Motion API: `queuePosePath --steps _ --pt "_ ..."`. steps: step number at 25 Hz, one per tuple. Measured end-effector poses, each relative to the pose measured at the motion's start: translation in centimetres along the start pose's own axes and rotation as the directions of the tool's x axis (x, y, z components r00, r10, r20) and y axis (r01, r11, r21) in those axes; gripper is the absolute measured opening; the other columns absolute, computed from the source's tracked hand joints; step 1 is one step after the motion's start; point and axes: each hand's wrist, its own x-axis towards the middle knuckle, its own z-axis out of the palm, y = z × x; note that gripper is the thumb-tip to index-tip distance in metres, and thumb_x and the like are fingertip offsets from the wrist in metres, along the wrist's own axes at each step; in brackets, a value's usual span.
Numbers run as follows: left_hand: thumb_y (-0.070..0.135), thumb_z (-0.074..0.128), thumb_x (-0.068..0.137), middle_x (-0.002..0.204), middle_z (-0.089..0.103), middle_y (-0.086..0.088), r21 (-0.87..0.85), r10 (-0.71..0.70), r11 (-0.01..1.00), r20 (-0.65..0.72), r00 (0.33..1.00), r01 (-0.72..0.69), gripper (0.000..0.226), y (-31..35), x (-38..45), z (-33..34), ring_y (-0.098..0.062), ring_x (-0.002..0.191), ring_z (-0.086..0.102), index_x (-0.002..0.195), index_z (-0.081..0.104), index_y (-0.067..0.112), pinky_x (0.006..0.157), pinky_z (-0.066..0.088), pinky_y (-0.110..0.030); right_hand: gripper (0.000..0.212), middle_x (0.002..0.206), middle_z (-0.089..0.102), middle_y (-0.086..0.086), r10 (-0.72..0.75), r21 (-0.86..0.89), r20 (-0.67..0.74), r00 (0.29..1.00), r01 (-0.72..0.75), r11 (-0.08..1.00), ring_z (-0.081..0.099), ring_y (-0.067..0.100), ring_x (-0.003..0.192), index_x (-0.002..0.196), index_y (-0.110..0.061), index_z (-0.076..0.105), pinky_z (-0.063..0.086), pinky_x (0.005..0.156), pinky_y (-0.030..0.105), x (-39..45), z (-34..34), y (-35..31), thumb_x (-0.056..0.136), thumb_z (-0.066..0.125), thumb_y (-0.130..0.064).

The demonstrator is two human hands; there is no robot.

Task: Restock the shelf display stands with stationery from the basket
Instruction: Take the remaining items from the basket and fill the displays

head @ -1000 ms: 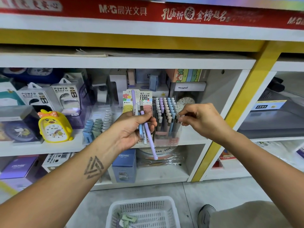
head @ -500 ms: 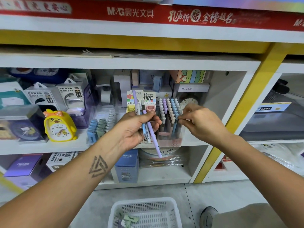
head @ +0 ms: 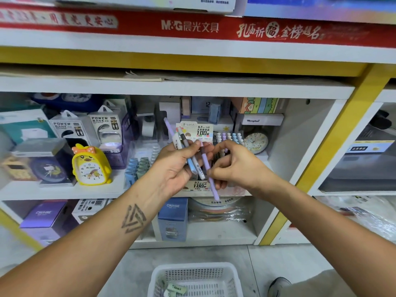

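Observation:
My left hand (head: 177, 166) grips a small bunch of pens (head: 192, 161), purple, blue and white, in front of the middle shelf. One purple pen (head: 209, 174) hangs lower than the rest, and my right hand (head: 237, 166) pinches it partway down its barrel. Behind both hands stands the pen display stand (head: 230, 138), with pastel pen caps showing above my right hand and its printed card at the back. The white basket (head: 196, 279) sits on the floor below, with a few small green items in it.
A yellow duck alarm clock (head: 91, 166) and power bank boxes (head: 85, 127) fill the shelf to the left. Rows of small erasers (head: 139, 166) stand beside the pen stand. A round clock (head: 256, 142) is behind it. Boxes sit on the lower shelf. My shoe (head: 278, 286) is by the basket.
My right hand has come away from the pen stand, moving left and down to pinch the purple pen held in my left hand. The left hand stays in place.

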Motion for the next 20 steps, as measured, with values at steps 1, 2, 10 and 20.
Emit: queuePosePath --steps 1,2,10,20 --pt "-0.007 0.055 0.092 0.105 0.07 -0.03 -0.01 -0.003 1.0 0.002 1.0 0.003 0.016 0.1 0.1 -0.1 -0.037 0.094 0.072 0.108 0.057 -0.004 0.075 0.061 -0.043 0.057 0.073 0.071 0.023 0.003 -0.006 0.003 1.0 -0.003 1.0 0.064 0.024 0.051 0.132 -0.006 0.043 0.055 0.052 0.032 0.0 -0.1 -0.1 0.083 0.067 0.009" --pt "-0.008 0.053 0.093 0.106 0.069 -0.03 -0.012 -0.01 1.0 0.001 1.0 0.01 0.017 0.2 0.2 -0.2 -0.038 0.094 0.072 0.109 0.056 -0.004 0.074 0.061 -0.043 0.072 0.075 0.071 0.025 0.006 -0.013 0.007 1.0 -0.005 1.0 0.065 0.026 0.053 0.143 -0.015 0.037 0.055 0.054 0.032 -0.1 -0.2 -0.1 0.082 0.064 0.01" --pt "-0.011 0.056 0.092 0.074 0.07 -0.018 0.32 0.035 0.947 0.013 0.999 -0.037 0.012 -0.7 0.2 0.2 -0.018 0.054 0.06 0.091 0.058 0.001 0.045 0.047 -0.022 0.089 0.069 0.07 0.02 -0.048 -0.05 -0.009 0.999 0.047 0.998 0.068 0.029 0.058 0.152 -0.033 0.032 0.058 0.06 0.037 -0.3 -2.2 -0.6 0.079 0.059 0.009" --pt "-0.01 0.058 0.09 0.085 0.068 -0.026 0.34 -0.074 0.937 -0.025 0.997 0.078 0.012 -1.0 0.1 0.0 -0.018 0.055 0.056 0.085 0.058 0.0 0.047 0.046 -0.019 0.014 0.081 0.073 0.022 -0.252 -0.09 -0.391 0.885 0.236 0.968 0.07 0.028 0.066 0.105 0.001 0.068 0.058 0.066 0.031 0.2 -7.5 -2.1 0.091 0.067 0.002"
